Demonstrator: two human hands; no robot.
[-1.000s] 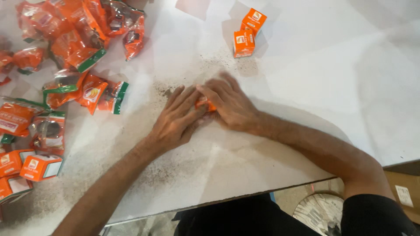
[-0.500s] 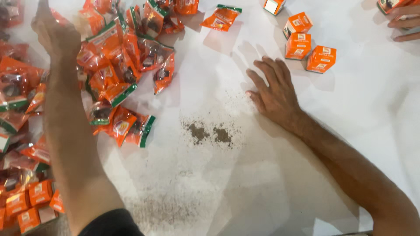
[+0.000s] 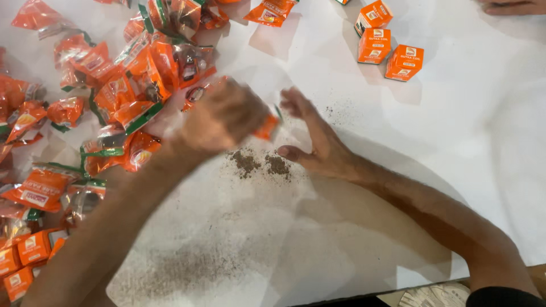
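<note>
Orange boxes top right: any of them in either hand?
No. The three orange boxes sit on the white table, apart from both hands; the left hand holds an orange packet, and the right hand is open.

A white table [image 3: 455, 170] fills the brightly lit view.

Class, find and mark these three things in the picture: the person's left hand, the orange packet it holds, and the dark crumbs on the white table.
left hand [image 3: 224, 116], head view, back of the hand.
orange packet [image 3: 266, 127], head view, end showing past the fingers.
dark crumbs [image 3: 245, 162], head view, left heap.
</note>
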